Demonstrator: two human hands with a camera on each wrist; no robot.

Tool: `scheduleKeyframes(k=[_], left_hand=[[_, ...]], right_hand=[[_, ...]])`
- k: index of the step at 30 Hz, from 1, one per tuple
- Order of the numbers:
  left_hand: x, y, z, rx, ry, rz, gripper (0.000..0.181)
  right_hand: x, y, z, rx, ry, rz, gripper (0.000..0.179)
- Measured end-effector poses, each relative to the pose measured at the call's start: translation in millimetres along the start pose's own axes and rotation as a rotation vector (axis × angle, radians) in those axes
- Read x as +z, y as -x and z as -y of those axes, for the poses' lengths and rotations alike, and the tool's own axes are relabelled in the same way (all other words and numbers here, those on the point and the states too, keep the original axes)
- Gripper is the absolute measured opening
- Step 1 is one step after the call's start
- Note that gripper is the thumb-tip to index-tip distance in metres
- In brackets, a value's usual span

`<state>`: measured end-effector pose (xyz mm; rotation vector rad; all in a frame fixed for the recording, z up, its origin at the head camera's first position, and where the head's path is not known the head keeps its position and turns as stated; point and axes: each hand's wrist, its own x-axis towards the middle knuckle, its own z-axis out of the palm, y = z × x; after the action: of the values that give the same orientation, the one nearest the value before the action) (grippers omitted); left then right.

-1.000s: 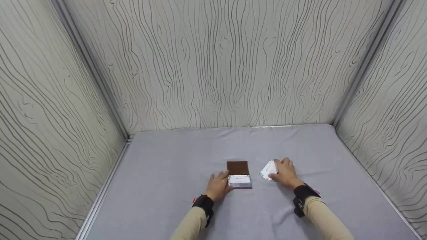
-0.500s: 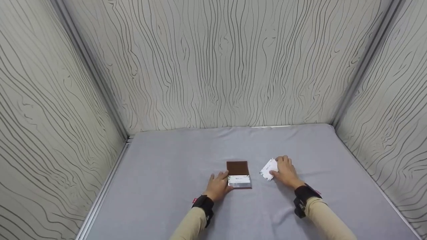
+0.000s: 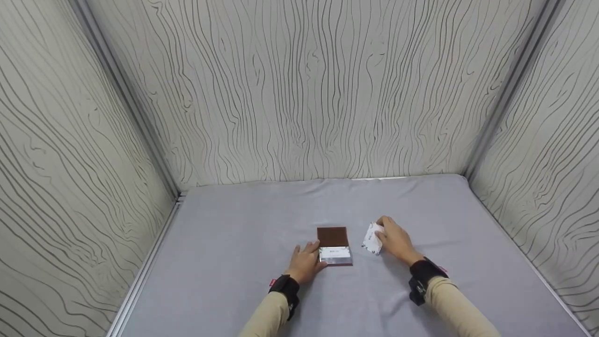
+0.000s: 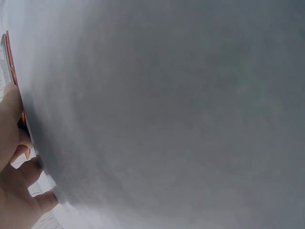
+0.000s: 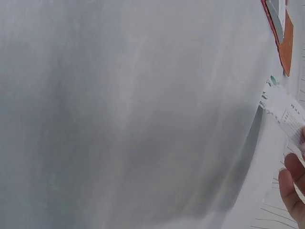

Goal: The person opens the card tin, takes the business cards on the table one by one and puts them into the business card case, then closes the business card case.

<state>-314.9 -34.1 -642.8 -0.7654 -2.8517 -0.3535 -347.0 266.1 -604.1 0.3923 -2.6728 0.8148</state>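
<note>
A brown card holder (image 3: 332,237) lies unfolded on the grey cloth in the head view, a white printed card (image 3: 335,252) showing in its lower clear pocket. My left hand (image 3: 305,263) holds the holder's left edge between thumb and forefinger. In the left wrist view the thumb (image 4: 11,98) touches that edge, while other fingertips rest on the cloth. To the right, my right hand (image 3: 396,240) pinches a white business card (image 3: 372,238) with floral corners. That card is tilted and apart from the holder; whether several cards are stacked there I cannot tell.
Grey cloth (image 3: 243,234) covers the table. Light panels with dark wavy lines (image 3: 299,93) enclose the back and both sides, with grey metal posts (image 3: 126,103) at the corners. Each wrist wears a black strap (image 3: 426,271).
My right hand has shifted slightly left and away from me, turning the card more upright with its face angled. My left hand and the card holder stay in place.
</note>
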Motion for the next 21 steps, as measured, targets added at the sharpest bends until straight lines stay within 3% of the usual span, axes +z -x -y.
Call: scheduleKeyframes(k=[6,13,21], left_hand=[[-2.6,0.5,-1.0,-0.004,0.009,0.011,0.055],[-0.8,-0.4,-1.1,-0.022,0.015,0.024,0.054],[1.9,-1.3,-0.1,-0.026,0.016,0.016,0.055]], right_hand=[[0,-2.6,8,-0.044,-0.027,-0.018,0.018],[4,-6.2,14,-0.105,-0.032,-0.037,0.032],[8,-5.7,19,-0.111,-0.063,-0.061,0.038]])
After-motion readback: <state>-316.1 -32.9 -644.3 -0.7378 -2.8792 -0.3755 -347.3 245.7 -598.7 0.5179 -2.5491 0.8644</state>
